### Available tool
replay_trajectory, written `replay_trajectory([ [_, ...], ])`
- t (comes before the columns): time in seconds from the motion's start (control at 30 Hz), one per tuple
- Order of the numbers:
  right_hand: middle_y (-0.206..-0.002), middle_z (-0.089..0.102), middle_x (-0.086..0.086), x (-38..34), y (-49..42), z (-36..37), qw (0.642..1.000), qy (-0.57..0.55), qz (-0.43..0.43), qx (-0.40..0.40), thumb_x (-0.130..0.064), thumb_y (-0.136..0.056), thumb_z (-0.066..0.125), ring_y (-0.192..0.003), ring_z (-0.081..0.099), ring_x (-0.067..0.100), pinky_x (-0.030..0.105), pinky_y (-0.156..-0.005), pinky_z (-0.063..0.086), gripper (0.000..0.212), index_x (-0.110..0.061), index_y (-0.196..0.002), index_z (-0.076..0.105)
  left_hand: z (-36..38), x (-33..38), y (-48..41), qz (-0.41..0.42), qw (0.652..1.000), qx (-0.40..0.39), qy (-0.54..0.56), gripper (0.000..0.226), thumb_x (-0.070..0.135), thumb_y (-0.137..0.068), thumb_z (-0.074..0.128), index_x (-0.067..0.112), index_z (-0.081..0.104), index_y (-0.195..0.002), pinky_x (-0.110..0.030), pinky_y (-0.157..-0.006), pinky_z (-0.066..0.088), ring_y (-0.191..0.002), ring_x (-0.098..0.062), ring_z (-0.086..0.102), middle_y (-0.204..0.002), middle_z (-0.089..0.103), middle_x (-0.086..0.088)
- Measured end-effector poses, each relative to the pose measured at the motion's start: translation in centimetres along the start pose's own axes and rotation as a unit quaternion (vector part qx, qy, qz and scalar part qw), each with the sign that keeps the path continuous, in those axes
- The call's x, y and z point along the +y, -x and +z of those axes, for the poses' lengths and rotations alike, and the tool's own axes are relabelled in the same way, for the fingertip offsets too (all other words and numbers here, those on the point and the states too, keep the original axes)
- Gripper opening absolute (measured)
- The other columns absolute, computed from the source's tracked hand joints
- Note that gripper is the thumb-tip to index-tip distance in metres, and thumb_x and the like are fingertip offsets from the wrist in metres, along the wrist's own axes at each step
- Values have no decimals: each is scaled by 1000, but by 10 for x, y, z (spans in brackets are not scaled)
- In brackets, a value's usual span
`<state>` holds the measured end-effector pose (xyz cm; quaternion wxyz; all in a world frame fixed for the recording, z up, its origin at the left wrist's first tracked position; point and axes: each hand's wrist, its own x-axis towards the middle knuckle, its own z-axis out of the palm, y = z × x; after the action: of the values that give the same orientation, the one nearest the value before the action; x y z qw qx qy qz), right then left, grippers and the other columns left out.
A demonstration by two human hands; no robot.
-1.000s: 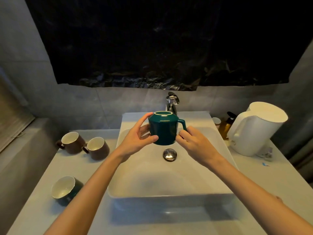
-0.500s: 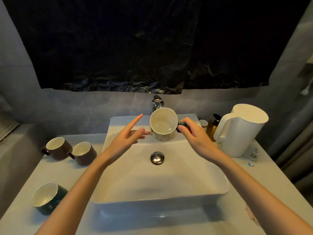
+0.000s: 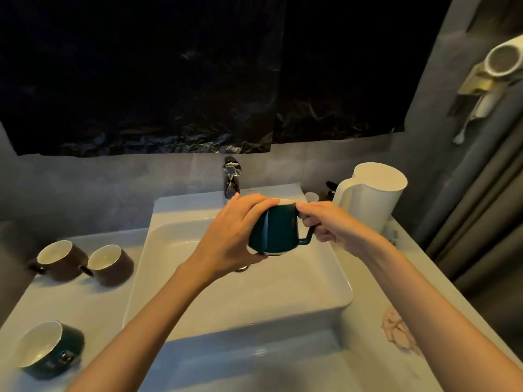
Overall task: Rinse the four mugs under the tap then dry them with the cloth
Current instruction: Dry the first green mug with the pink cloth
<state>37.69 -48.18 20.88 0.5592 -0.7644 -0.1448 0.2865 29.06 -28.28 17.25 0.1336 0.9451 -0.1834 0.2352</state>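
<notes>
both hands on one dark green mug [image 3: 276, 229], held in the air over the white basin [image 3: 325, 278], in front of and below the chrome tap [image 3: 232, 176]. mug is tipped, mouth facing away from camera toward the tap, pale base edge toward the viewer. left hand [image 3: 232, 236] wraps the body: fingers curl over the rim on the far side, thumb under the base. right hand [image 3: 331, 222] has fingers closed through and around the angular handle, thumb resting at the rim. whether water is running can't be made out, too dim.

other three mugs sit on the counter [image 3: 85, 312] left of the basin, all lying tilted with white insides facing up: two brown mugs [image 3: 63, 260] [image 3: 111, 264] side by side, near-touching, toward the back; one more green mug [image 3: 48, 349] nearer the front edge, well apart from the browns.

right of the basin: white kettle [image 3: 370, 199] at the back with small bottles [image 3: 325, 192] just beside it, partly hidden. pinkish cloth [image 3: 396, 329] lies crumpled on the counter at front right, partly behind the right forearm.
</notes>
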Motion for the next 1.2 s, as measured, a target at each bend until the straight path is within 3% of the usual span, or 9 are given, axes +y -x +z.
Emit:
replay_trajectory([
  [0.13, -65, 55, -4, 9, 3, -5, 999, 30, -9, 15, -42, -99, 44, -44, 38, 5, 13, -42, 30, 36, -16, -79, 57, 11, 10, 1, -28, 999, 19, 39, 96, 27, -58, 86, 17, 32, -137, -32, -88, 55, -119, -15, 44, -134, 42, -2],
  [0.23, -94, 61, -7, 27, 8, -19, 983, 136, -42, 112, -51, -99, 35, -69, 59, 9, 16, -55, 44, 39, -20, -102, 59, 22, 15, 1, -56, 994, 21, 88, 95, 26, -58, 86, 19, 31, -136, -25, -85, 55, -114, -9, 44, -133, 39, 2],
  [0.3, -104, 60, -6, 55, 13, -39, 972, 155, -30, 172, -50, -99, 38, -87, 60, 12, 23, -68, 48, 37, -21, -112, 57, 31, 17, 2, -68, 991, 25, 113, 95, 25, -58, 87, 19, 32, -136, -15, -86, 50, -114, -5, 41, -132, 35, 5],
  [0.47, -127, 57, 1, 200, 25, -103, 905, 329, 162, 216, -38, -93, 50, -117, 51, 25, 39, -96, 42, 23, -29, -113, 58, 52, 28, 5, -70, 986, 13, 149, 96, 27, -58, 86, 17, 35, -138, -6, -87, 42, -117, -3, 37, -132, 33, 3],
  [0.63, -139, 39, 5, 300, 35, -114, 864, 382, 286, 162, -26, -86, 56, -120, 40, 33, 36, -86, 39, 49, -28, -133, 44, 73, 37, 7, -95, 979, -6, 180, 96, 29, -57, 86, 19, 36, -139, -7, -74, 46, -115, 2, 38, -130, 35, 6],
  [0.87, -122, 49, 11, 310, 38, -109, 854, 400, 202, 264, -9, -92, 54, -102, 55, 24, 27, -87, 46, 21, -8, -113, 55, 81, 38, 17, -121, 972, -5, 200, 95, 29, -58, 87, 22, 36, -138, -13, -88, 45, -117, -1, 40, -130, 36, 8],
  [1.0, -103, 59, 16, 276, 32, -102, 871, 329, 153, 331, -5, -91, 46, -85, 55, 25, 33, -71, 48, 11, -9, -83, 53, 73, 32, 20, -124, 972, 11, 197, 96, 26, -57, 89, 23, 36, -137, -3, -91, 39, -118, 4, 38, -130, 37, 7],
  [1.1, -102, 52, 11, 222, 30, -89, 887, 228, 76, 395, -17, -101, 40, -86, 53, 25, 35, -70, 45, 16, -6, -95, 50, 65, 24, 24, -132, 973, 20, 187, 95, 25, -56, 89, 21, 37, -136, -2, -90, 39, -120, 6, 36, -131, 37, 5],
  [1.2, -98, 49, 4, 157, 24, -74, 897, 176, -20, 405, -25, -104, 35, -80, 51, 12, 18, -57, 37, 17, -11, -102, 44, 53, 16, 28, -136, 973, 32, 185, 95, 27, -55, 87, 24, 36, -135, 1, -88, 37, -120, 10, 34, -130, 37, 6],
])
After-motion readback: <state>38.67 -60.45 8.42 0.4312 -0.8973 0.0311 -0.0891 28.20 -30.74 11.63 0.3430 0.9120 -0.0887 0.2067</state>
